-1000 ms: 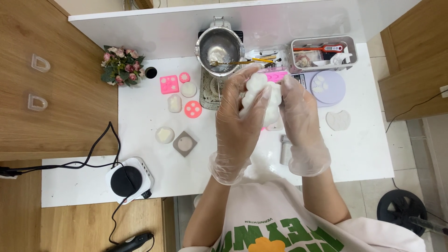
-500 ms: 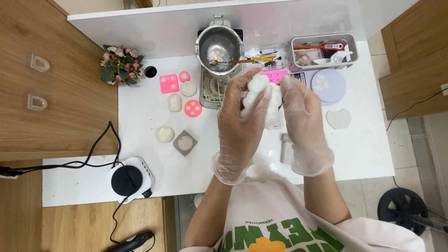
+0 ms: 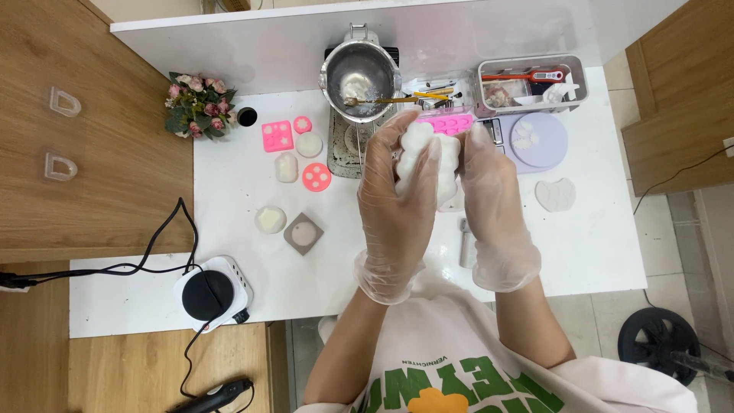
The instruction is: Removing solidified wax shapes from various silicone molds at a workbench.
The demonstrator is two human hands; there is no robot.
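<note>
Both gloved hands clamp a lumpy white mold [image 3: 428, 164] above the white table [image 3: 229, 191].

Left hand [image 3: 394, 203] wraps the mold's left side w/ fingers curled tight; right hand [image 3: 493, 206] presses flat on its right side, both in clear plastic gloves. Mold is held upright, mid-air, just in front of steel melting pot [image 3: 361, 75] w/ spoon in it. Pink silicone mold [image 3: 451, 122] right behind it. Lilac round plate [image 3: 544, 149] to the right, hot plate [image 3: 210, 294] well apart at lower left.
</note>
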